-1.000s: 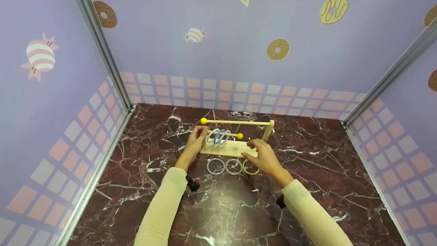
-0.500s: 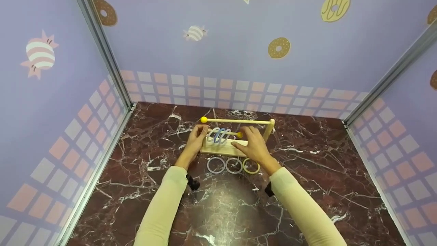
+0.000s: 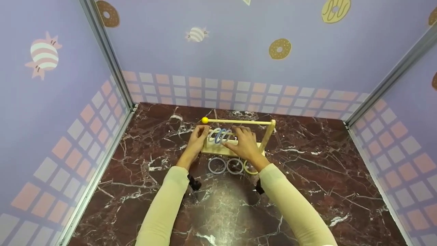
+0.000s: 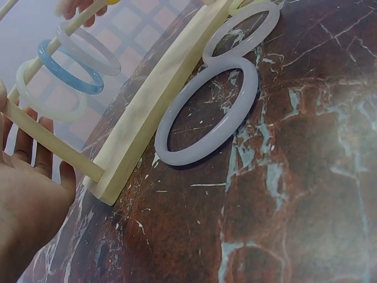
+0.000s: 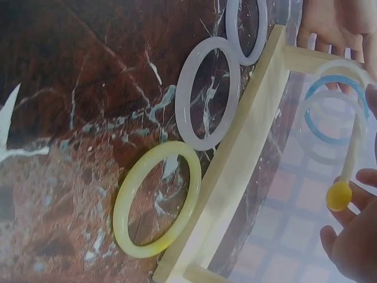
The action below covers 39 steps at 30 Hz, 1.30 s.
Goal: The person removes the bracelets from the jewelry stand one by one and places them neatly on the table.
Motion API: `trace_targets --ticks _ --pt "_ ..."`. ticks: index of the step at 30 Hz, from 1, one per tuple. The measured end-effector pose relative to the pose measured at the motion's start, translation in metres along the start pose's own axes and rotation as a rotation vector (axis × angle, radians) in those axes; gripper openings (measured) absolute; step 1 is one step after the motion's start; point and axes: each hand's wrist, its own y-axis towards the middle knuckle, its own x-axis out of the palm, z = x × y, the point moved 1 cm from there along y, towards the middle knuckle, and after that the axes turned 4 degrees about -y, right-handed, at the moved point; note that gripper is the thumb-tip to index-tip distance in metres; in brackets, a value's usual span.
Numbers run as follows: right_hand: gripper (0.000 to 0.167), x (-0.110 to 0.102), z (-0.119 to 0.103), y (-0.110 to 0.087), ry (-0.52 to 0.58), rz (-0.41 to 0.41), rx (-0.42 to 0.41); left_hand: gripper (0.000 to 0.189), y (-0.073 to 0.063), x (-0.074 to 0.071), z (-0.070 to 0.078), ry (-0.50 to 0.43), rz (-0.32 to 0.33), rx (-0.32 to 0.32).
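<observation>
A pale wooden bangle stand has two rods, each with a yellow ball at one end. My left hand grips the short post at its left end, thumb at the top and fingers behind. On the lower rod hang a whitish bangle, a blue bangle and a pale translucent bangle. My right hand is around the ball end of that rod, thumb and fingers apart, close to the pale bangle. The yellow ball shows in front of its fingers in the right wrist view.
In front of the stand, a lavender bangle, a pale bangle and a yellow bangle lie in a row on the dark red marbled table. The upper rod runs behind, from a tall right post. Patterned walls enclose the table.
My right hand has moved left from the stand's right side, past the lower rod's ball, towards the hanging bangles. The left hand keeps its grip on the post.
</observation>
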Motion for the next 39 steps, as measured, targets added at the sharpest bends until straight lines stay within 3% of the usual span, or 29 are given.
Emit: trace_targets --ticks 16,30,39 --pt "0.079 0.014 -0.004 0.008 0.061 0.037 0.030 0.032 -0.002 0.003 0.001 0.000 0.009 0.007" --pt "0.077 0.013 -0.008 0.012 0.016 0.025 0.062 0.031 -0.002 0.001 0.001 0.001 0.006 -0.011" --pt "0.071 0.011 -0.005 0.012 0.025 0.044 0.029 0.034 -0.003 0.002 0.002 -0.014 0.015 -0.006"
